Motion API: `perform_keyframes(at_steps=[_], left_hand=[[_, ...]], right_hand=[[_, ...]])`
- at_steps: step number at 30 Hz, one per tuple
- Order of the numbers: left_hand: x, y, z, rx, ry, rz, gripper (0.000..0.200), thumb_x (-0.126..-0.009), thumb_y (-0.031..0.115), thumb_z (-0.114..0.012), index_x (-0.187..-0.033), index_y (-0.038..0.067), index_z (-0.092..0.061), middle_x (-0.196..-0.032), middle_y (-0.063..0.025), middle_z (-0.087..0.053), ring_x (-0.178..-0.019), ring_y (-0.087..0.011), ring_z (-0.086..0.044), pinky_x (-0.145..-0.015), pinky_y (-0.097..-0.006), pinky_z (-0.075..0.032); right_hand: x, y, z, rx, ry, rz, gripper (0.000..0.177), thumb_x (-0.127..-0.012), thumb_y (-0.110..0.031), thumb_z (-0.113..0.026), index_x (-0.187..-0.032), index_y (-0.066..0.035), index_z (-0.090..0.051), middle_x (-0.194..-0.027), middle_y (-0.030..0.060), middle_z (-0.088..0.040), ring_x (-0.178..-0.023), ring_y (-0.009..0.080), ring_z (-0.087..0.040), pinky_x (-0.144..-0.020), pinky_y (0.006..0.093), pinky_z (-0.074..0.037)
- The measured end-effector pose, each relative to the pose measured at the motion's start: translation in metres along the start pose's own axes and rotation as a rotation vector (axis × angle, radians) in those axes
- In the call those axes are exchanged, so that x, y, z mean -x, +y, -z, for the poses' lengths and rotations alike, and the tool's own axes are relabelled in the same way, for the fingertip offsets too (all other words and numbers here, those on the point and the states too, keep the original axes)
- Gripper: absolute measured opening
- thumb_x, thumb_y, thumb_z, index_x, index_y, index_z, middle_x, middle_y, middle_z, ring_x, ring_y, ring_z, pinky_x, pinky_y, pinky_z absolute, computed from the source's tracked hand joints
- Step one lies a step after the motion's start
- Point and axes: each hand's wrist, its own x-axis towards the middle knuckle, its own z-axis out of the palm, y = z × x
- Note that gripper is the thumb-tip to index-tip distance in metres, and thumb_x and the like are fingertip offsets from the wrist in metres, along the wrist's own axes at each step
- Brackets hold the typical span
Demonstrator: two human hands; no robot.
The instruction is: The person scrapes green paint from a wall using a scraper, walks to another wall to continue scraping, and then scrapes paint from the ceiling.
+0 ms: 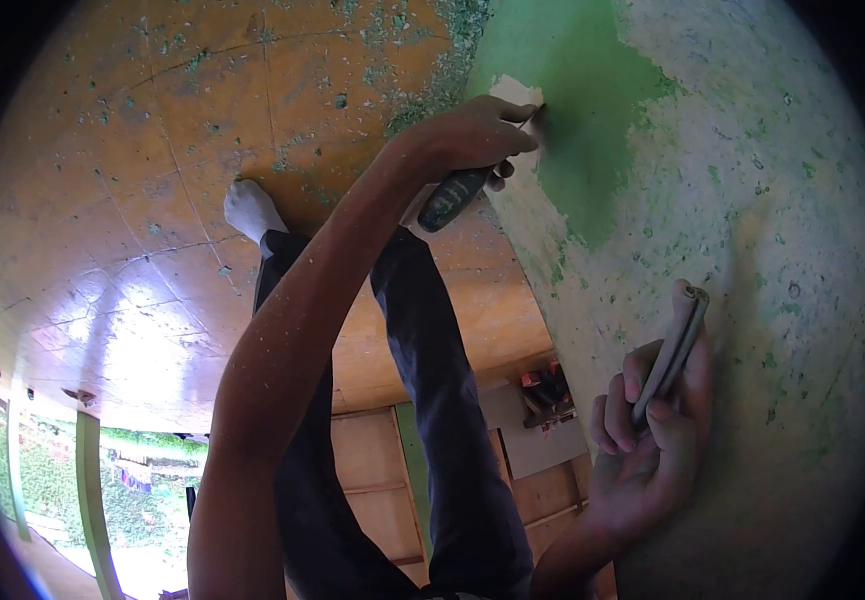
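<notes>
My left hand (488, 135) reaches up to the wall (693, 180), its fingers closed around a hand scraper (456, 198) with a dark handle. The handle sticks out below the palm, and the fingertips are right at the edge of the green paint (583, 130). Most of the scraper's blade is hidden by the fingers and the wall. Lower down on the right, my right hand (653, 440) is palm up, with fingers and thumb closed on a grey folded strip (671, 350). The strip points upward, close in front of the bare, mottled part of the wall.
Green paint flakes (443, 85) lie along the foot of the wall and over the orange tiled floor (203, 130). My bare foot (253, 208) rests on the tiles. Behind stand wooden panels (368, 450), and a bright opening with a green post (93, 490) is at lower left.
</notes>
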Motion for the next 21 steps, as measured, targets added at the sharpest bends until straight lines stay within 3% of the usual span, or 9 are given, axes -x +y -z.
perform_keyframes(at_steps=[2,4,10,15,21], left_hand=[[-0.002,0.0,0.001,0.04,0.038,-0.006,0.061,-0.091,0.025,-0.055,-0.143,0.004,-0.033,-0.097,-0.0162,-0.058,-0.067,-0.0161,-0.061,-0.055,-0.0293,-0.052],[-0.006,0.005,0.001,0.084,0.076,-0.019,0.06,-0.091,0.024,-0.055,-0.144,0.004,-0.033,-0.097,-0.016,-0.059,-0.066,-0.0161,-0.061,-0.054,-0.0292,-0.052],[-0.001,0.019,0.004,-0.044,-0.037,0.038,0.058,-0.092,0.024,-0.05,-0.144,0.005,-0.032,-0.095,-0.0125,-0.058,-0.064,-0.0137,-0.06,-0.051,-0.0282,-0.052],[-0.025,0.017,0.021,-0.071,-0.066,0.098,0.051,-0.09,0.018,-0.054,-0.137,0.002,-0.043,-0.079,-0.0053,-0.055,-0.057,-0.0091,-0.055,-0.047,-0.0247,-0.048],[-0.035,0.011,0.019,-0.029,-0.018,0.126,0.047,-0.089,0.014,-0.056,-0.132,-0.002,-0.047,-0.077,-0.0071,-0.056,-0.056,-0.0113,-0.055,-0.045,-0.0261,-0.047]], right_hand=[[0.0,0.0,-0.002,-0.001,-0.014,0.005,0.076,-0.077,-0.014,-0.047,-0.145,0.005,-0.02,-0.08,0.0047,-0.044,-0.046,0.0042,-0.03,-0.04,0.0177,-0.028],[0.0,-0.001,-0.003,-0.022,0.014,0.026,0.073,-0.076,-0.014,-0.048,-0.141,0.012,-0.025,-0.08,0.0085,-0.047,-0.049,0.0054,-0.032,-0.042,0.0181,-0.028],[0.0,-0.001,-0.005,0.004,0.021,0.043,0.073,-0.077,-0.017,-0.05,-0.141,0.012,-0.027,-0.08,0.0084,-0.047,-0.05,0.0058,-0.033,-0.042,0.0182,-0.028],[-0.001,0.001,-0.003,0.009,0.019,0.041,0.073,-0.078,-0.018,-0.05,-0.14,0.012,-0.028,-0.08,0.0083,-0.047,-0.05,0.0056,-0.034,-0.042,0.0183,-0.028],[0.002,-0.002,-0.002,0.044,-0.003,0.056,0.072,-0.078,-0.018,-0.05,-0.14,0.012,-0.029,-0.08,0.0091,-0.048,-0.05,0.0054,-0.033,-0.042,0.0182,-0.028]])
